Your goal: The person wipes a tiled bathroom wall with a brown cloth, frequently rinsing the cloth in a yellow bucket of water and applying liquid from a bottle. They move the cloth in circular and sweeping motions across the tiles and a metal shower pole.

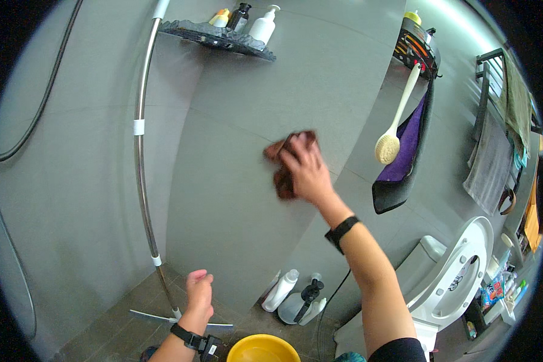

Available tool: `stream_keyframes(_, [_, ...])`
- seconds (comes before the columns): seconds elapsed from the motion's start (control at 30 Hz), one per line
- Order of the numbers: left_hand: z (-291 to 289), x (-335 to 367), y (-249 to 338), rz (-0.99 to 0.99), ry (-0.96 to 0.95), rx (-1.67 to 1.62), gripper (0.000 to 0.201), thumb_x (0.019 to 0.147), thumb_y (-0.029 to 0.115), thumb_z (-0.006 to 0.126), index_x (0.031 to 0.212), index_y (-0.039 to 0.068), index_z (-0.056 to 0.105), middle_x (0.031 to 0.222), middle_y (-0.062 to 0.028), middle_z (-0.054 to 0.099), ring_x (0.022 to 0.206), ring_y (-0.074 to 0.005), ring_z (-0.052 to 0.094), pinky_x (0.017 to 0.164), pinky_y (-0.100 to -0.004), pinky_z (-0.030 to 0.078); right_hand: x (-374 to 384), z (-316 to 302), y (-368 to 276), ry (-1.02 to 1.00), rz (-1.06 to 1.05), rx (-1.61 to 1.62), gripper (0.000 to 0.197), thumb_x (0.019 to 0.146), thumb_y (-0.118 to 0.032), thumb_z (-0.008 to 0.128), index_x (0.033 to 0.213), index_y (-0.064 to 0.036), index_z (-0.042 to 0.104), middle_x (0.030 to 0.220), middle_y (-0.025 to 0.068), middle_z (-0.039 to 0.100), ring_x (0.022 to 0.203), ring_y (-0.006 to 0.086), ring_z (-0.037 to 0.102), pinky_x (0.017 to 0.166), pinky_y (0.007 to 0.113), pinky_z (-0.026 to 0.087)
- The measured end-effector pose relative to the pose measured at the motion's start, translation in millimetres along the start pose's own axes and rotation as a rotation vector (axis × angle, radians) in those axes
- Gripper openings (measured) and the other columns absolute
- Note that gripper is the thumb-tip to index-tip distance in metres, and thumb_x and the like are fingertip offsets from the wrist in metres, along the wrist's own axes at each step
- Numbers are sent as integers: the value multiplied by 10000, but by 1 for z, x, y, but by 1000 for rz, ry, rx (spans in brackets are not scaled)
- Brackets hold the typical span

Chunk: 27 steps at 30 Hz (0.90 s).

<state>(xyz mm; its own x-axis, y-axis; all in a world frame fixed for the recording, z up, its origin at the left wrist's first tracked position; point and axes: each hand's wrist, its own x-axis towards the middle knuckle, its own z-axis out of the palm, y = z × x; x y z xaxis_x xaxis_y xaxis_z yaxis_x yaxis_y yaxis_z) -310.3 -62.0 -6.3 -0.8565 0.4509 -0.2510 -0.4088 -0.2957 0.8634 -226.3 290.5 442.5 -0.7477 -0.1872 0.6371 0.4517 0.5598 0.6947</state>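
Note:
My right hand (308, 172) presses a brown cloth (285, 184) flat against the grey tiled wall (241, 163), with the fingers over it; hand and cloth are slightly blurred. Cloth bunches out to the left of and below the fingers. Low on the left, my left hand (200, 294) hangs in the air with its fingers loosely curled and nothing visible in them. Nearest to it is the long metal pole of a floor squeegee (143, 181), leaning in the corner with its blade on the floor.
Below me stands a yellow basin (263, 350), beside several bottles (281, 291) against the wall. A corner shelf (220, 41) holds more bottles. On the right hang a bath brush (396, 120) and a purple-and-black cloth (404, 157), above a toilet (449, 280) with its lid up.

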Motion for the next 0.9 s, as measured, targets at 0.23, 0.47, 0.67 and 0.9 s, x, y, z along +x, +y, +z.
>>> stream_keyframes(0.23, [15,-12,9,-183,-79,-23,330,1138,148,920,1462,180,865,1315,4,836,1230,-182,761,987,-407,595,-96,10,-42,-286,-334,16,699,1148,-231,853,1839,-281,756,2030,165,544,1945,516,423,1584,686,415])
stream_keyframes(0.47, [5,17,-4,-261,-94,-30,319,1133,142,924,1446,174,873,1274,14,838,1173,-176,769,933,-424,624,54,-39,90,35,-135,-118,638,1186,-237,819,1818,-311,771,2020,127,586,1918,501,485,1558,668,470])
stream_keyframes(0.67, [22,5,9,-310,-154,-39,276,1159,160,918,1433,156,882,1318,-14,841,1208,-195,779,942,-426,641,174,-75,209,185,389,-302,781,1172,-278,792,1939,-249,647,2105,184,448,1987,495,339,1624,687,290])
stream_keyframes(0.9, [22,1,6,-314,-145,-14,290,1195,163,890,1484,132,877,1345,-34,843,1227,-211,783,967,-433,659,199,-3,84,302,373,-143,861,1140,-581,798,1806,-40,728,2092,333,439,1992,571,308,1650,730,167])
